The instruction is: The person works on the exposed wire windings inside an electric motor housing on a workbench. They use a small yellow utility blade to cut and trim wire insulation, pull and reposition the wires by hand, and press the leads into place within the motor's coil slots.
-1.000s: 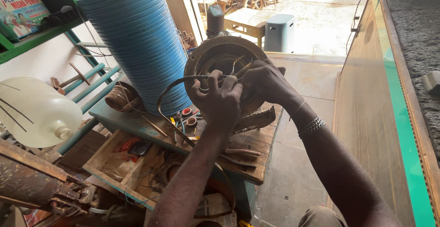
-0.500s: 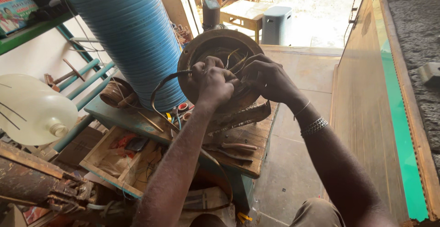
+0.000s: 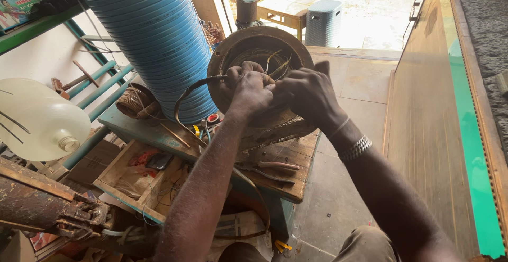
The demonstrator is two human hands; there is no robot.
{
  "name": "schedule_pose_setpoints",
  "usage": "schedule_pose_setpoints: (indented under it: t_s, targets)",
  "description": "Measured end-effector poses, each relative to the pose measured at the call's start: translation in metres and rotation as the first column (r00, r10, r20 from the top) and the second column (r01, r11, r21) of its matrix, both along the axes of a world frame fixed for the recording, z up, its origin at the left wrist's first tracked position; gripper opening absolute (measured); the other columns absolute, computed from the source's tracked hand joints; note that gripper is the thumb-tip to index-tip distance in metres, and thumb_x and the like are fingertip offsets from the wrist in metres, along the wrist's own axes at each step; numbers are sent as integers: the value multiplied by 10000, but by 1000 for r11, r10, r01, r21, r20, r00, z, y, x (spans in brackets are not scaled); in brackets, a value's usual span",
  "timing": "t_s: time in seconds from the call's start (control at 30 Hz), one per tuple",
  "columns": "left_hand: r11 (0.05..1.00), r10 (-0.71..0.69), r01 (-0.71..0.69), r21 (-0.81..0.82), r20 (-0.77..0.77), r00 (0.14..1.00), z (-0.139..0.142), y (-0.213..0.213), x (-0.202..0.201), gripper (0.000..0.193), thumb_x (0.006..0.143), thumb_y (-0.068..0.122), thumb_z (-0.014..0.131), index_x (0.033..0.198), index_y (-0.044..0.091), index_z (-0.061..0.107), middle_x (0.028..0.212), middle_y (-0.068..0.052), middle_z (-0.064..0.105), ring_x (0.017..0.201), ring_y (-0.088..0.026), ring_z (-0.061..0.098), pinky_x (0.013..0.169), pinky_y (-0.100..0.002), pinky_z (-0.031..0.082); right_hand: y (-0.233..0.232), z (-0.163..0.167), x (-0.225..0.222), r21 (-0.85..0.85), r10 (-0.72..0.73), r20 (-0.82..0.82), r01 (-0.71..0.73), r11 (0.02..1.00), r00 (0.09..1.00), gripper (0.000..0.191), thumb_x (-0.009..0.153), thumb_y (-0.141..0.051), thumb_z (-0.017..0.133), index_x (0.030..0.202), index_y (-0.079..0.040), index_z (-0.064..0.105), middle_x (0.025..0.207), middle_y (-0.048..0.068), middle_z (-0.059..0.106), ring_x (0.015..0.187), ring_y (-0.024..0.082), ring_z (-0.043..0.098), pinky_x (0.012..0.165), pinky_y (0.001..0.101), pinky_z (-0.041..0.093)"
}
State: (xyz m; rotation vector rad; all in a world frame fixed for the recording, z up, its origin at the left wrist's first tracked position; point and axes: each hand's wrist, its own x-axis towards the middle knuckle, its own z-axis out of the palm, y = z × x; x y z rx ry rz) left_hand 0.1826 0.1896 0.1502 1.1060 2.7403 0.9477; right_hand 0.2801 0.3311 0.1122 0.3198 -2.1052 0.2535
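Since a second ago both hands have stayed pressed into the mouth of the round metal housing (image 3: pixel 263 77), and the view has drawn in a little closer; the fingers have bunched tighter over the copper wires (image 3: pixel 267 60) inside, so the work on those wires appears to be going on in the same spot rather than moving anywhere new. The left hand (image 3: pixel 250 90) is curled nearly shut, fingertips pinching wire strands at the housing's middle. The right hand (image 3: pixel 307 92) is likewise closed around the strands from the other side, thumb raised, a metal bracelet (image 3: pixel 355 148) at its wrist. The housing stands tilted on the far part of the wooden counter (image 3: pixel 286 180), its rusty brown rim dull and pitted. A dark flat strap (image 3: pixel 185 95) loops from it toward the left. A pair of pliers (image 3: pixel 270 166) with reddish grips lies on the worn planks just below. Behind stands a tall blue ribbed tube (image 3: pixel 153 39), smooth and plastic-looking, and at the left a pale translucent jug (image 3: pixel 37 119). A shallow wooden tray (image 3: pixel 132 182) of odds and ends sits lower down.
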Motion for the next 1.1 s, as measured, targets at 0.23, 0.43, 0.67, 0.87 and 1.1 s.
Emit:
schedule_pose_setpoints:
  t_s: [0.23, 0.43, 0.67, 0.87, 1.1]
  targets:
    - [997, 44, -38, 66, -97, 994, 4, -5, 9, 170, 804, 265, 839, 930, 151, 836, 1210, -15, 501, 1260, -202, 389, 1161, -316, 338, -7, -20, 2, -210, -107, -143, 76, 975, 984, 124, 765, -123, 898, 831, -177, 808, 846, 0, 796, 760, 136, 738, 714, 375, 513]
    - [997, 42, -32, 77, -133, 990, -1, -7, 6, 174, 786, 289, 856, 912, 171, 835, 1173, -17, 479, 1234, -224, 368, 1118, -310, 368, -10, -18, 2, -557, 18, -99, -70, 828, 995, 179, 780, -117, 895, 895, -89, 760, 879, 29, 777, 817, 126, 752, 746, 281, 587]
    - [982, -47, 101, 162, -310, 950, -6, -17, 9, 130, 764, 237, 878, 855, 152, 839, 1164, -43, 496, 1210, -264, 388, 1080, -382, 371, -11, -13, 1, -601, 12, -39, -33, 798, 999, 166, 789, -90, 865, 936, -100, 789, 893, 33, 788, 803, 123, 748, 724, 289, 581]
    - [970, 63, 30, 241, -369, 927, -1, -21, 27, 234, 647, 309, 929, 775, 153, 810, 1092, -10, 540, 1211, -256, 407, 1064, -488, 339, -23, -4, -6, -410, -212, 25, 203, 889, 977, 42, 872, -102, 786, 879, -132, 815, 926, 36, 735, 824, 174, 696, 761, 335, 544]
    - [938, 222, 35, 346, -673, 705, -24, -22, 35, 70, 822, 233, 806, 876, 190, 818, 1122, 7, 581, 1258, -261, 463, 1020, -580, 304, 0, 8, -19, -235, -146, 277, 214, 948, 950, 61, 777, -177, 827, 829, -145, 832, 958, 81, 614, 1026, 248, 585, 901, 386, 472]
